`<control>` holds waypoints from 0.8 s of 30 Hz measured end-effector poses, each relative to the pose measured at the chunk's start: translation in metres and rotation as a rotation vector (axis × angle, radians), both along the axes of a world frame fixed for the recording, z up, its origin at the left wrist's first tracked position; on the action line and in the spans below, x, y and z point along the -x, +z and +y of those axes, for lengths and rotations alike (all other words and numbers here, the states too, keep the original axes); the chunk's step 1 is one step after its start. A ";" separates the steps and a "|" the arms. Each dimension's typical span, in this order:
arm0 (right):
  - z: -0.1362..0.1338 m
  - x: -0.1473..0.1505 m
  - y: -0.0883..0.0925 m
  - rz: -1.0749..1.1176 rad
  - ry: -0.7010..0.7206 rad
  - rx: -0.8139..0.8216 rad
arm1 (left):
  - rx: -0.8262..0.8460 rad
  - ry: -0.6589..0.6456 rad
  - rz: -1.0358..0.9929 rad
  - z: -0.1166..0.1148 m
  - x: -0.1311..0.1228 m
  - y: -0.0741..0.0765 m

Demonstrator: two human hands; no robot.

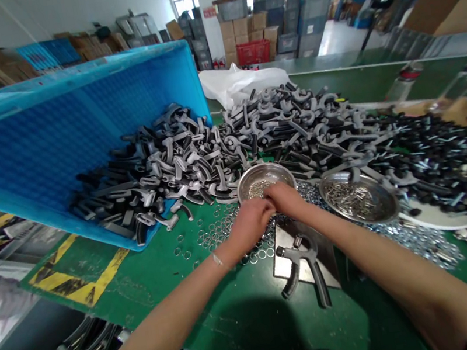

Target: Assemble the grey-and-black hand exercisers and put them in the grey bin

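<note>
My left hand [250, 222] and my right hand [285, 199] meet fingertip to fingertip just in front of a small steel bowl [264, 179] that holds tiny metal parts. Both hands have their fingers curled and pinched together; what they pinch is hidden. Below them an assembled grey and black hand-grip [303, 261] lies on a metal plate [287, 249]. Loose metal rings [211, 234] are scattered on the green table around my left hand.
A tipped blue crate [53, 132] spills grey and black handle parts [162, 174] at the left. A larger heap [296, 123] fills the middle back. A second steel dish [359, 199] of small metal pieces sits at the right, beside black parts [435, 161]. Yellow-black tape [71, 271] marks the table's left corner.
</note>
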State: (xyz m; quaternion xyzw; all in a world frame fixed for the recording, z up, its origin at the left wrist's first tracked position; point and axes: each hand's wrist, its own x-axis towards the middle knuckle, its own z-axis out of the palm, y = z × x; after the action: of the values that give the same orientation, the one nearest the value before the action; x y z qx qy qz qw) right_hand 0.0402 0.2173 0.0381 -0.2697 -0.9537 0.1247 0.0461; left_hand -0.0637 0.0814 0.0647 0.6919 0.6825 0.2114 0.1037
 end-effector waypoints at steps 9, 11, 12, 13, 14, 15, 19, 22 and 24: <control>0.001 -0.007 0.010 0.324 -0.126 0.196 | 0.002 -0.165 0.091 -0.047 -0.070 -0.037; 0.001 -0.013 0.012 0.367 -0.163 0.235 | -0.025 -0.165 0.144 -0.046 -0.070 -0.040; 0.000 -0.015 0.013 0.387 -0.175 0.258 | -0.037 -0.177 0.173 -0.047 -0.071 -0.041; -0.001 -0.017 0.014 0.411 -0.181 0.285 | -0.047 -0.198 0.205 -0.048 -0.071 -0.042; -0.002 -0.019 0.016 0.440 -0.184 0.315 | -0.057 -0.226 0.237 -0.050 -0.071 -0.043; -0.004 -0.021 0.017 0.472 -0.187 0.349 | -0.067 -0.261 0.265 -0.052 -0.071 -0.044; -0.020 -0.049 0.021 0.589 -0.225 0.535 | -0.104 -0.380 0.312 -0.066 -0.067 -0.046; -0.044 -0.094 0.017 0.629 -0.283 0.688 | -0.120 -0.402 0.338 -0.077 -0.065 -0.049; -0.064 -0.127 0.011 0.632 -0.328 0.766 | -0.120 -0.392 0.368 -0.082 -0.064 -0.052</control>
State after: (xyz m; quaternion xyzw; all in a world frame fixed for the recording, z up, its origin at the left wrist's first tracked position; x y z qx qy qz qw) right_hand 0.1669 0.1537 0.0491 -0.3624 -0.7244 0.5310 0.2489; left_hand 0.0002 -0.0005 0.0126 0.8426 0.5290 0.0978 -0.0242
